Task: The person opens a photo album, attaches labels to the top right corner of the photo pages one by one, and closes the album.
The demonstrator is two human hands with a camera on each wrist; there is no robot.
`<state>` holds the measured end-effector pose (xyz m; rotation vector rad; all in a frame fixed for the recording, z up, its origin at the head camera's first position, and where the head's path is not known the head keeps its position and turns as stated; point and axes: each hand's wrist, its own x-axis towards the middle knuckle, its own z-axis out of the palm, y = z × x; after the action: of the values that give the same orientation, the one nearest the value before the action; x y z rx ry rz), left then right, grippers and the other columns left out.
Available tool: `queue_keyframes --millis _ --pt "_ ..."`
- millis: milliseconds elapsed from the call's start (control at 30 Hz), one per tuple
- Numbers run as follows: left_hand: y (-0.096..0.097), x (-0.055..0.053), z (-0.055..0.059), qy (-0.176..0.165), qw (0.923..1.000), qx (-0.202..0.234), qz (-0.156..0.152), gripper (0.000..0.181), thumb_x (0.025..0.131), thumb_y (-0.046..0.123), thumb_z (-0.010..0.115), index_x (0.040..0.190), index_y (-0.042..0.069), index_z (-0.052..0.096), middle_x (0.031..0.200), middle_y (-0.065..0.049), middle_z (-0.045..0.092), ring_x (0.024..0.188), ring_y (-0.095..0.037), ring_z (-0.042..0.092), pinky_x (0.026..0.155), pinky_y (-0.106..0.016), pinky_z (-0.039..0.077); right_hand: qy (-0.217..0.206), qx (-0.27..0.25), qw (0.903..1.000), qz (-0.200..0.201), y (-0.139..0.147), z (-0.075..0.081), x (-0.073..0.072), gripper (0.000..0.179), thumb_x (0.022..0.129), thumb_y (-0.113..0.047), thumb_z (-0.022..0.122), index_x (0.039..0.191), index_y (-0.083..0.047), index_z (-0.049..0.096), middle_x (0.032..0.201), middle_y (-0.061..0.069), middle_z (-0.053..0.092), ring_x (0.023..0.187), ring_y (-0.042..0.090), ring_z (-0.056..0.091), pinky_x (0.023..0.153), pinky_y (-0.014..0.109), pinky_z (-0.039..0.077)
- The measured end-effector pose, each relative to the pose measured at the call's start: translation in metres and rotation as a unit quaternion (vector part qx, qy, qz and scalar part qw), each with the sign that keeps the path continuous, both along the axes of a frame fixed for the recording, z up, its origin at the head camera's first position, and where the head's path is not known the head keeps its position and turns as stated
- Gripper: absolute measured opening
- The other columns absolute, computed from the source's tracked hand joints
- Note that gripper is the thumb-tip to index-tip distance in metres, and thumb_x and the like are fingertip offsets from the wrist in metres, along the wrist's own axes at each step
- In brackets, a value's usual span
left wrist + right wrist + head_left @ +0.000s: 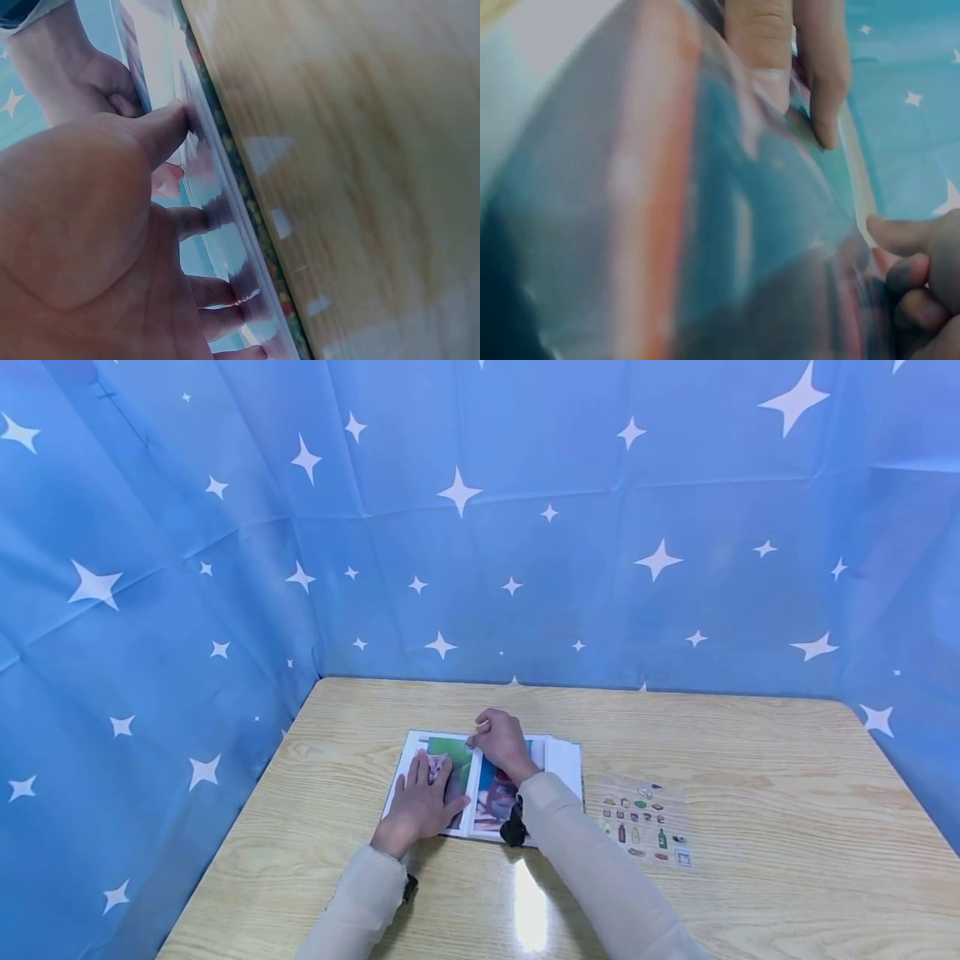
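A photo album (407,768) lies spread on the table. My left hand (418,808) rests on its left page with fingers spread, partly covering a kitten photo (459,758) with a green background. In the left wrist view the palm of the left hand (82,232) fills the left side. My right hand (501,743) is at the top of the album near the fold, most fingers curled, one digit stretched to the page. A small dark spot shows at its fingertips; I cannot tell whether they pinch anything. The right page's blue and red photo (727,202) looms close in the right wrist view.
A transparent sticker sheet (647,820) with several small food and bottle stickers lies right of the album. The wooden table (765,827) meets a blue star-patterned curtain (570,552) at the back and left. Glare (530,906) shines near the front.
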<state>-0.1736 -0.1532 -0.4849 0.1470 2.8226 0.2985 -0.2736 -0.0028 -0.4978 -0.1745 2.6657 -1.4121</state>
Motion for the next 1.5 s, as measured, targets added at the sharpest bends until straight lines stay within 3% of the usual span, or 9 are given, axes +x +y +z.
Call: queue_keyframes --millis 267,733,900,1167,1400,1500 --pt "0.0 0.0 0.0 0.001 1.0 0.002 -0.001 0.075 0.1 0.056 0.045 0.158 0.011 0.026 0.162 -0.029 0.011 0.15 -0.043 0.009 0.117 -0.062 0.018 0.036 0.066 0.9971 0.01 -0.006 0.0 0.001 0.033 0.085 -0.012 0.079 0.115 -0.004 0.067 0.086 0.006 0.072 0.075 0.018 0.068 0.069 0.035 0.057" --pt "0.002 0.002 0.001 0.006 0.9999 0.008 -0.005 0.076 0.1 0.056 0.046 0.157 0.01 0.027 0.161 -0.029 0.012 0.15 -0.044 0.01 0.117 -0.062 0.019 0.065 0.101 0.9927 0.004 -0.005 0.0 0.004 0.022 0.091 -0.007 0.069 0.113 -0.004 0.069 0.086 0.007 0.072 0.071 0.018 0.067 0.066 0.035 0.057" --pt "0.002 0.002 0.001 0.003 0.9999 0.01 -0.004 0.076 0.1 0.056 0.046 0.157 0.01 0.027 0.161 -0.029 0.011 0.15 -0.043 0.01 0.117 -0.062 0.019 0.07 0.054 0.9961 0.006 0.0 -0.003 0.003 0.02 0.092 -0.006 0.066 0.112 -0.002 0.069 0.092 0.01 0.074 0.078 0.021 0.069 0.068 0.037 0.058" --pt "0.001 0.002 0.001 -0.002 1.0 0.004 0.004 0.075 0.1 0.056 0.045 0.158 0.011 0.026 0.162 -0.028 0.01 0.151 -0.043 0.008 0.118 -0.062 0.017 0.024 -0.046 0.9978 0.04 0.016 0.001 0.001 0.029 0.098 -0.018 0.064 0.124 -0.007 0.065 0.104 0.008 0.07 0.089 0.022 0.067 0.073 0.038 0.056" --pt "0.002 0.003 0.001 0.0 1.0 0.007 0.002 0.076 0.1 0.056 0.044 0.158 0.011 0.025 0.162 -0.028 0.009 0.151 -0.043 0.007 0.118 -0.062 0.017 0.02 -0.052 0.997 0.054 0.044 0.012 0.001 0.033 0.1 -0.025 0.061 0.129 -0.01 0.063 0.113 0.006 0.066 0.098 0.022 0.065 0.081 0.04 0.055" --pt "0.001 0.004 0.002 0.001 0.9999 0.01 0.003 0.075 0.101 0.056 0.044 0.158 0.011 0.025 0.162 -0.028 0.008 0.151 -0.043 0.007 0.118 -0.062 0.016 0.029 -0.041 0.997 0.059 0.061 0.018 0.002 0.034 0.1 -0.025 0.06 0.13 -0.009 0.062 0.115 0.008 0.066 0.091 0.023 0.066 0.077 0.04 0.056"
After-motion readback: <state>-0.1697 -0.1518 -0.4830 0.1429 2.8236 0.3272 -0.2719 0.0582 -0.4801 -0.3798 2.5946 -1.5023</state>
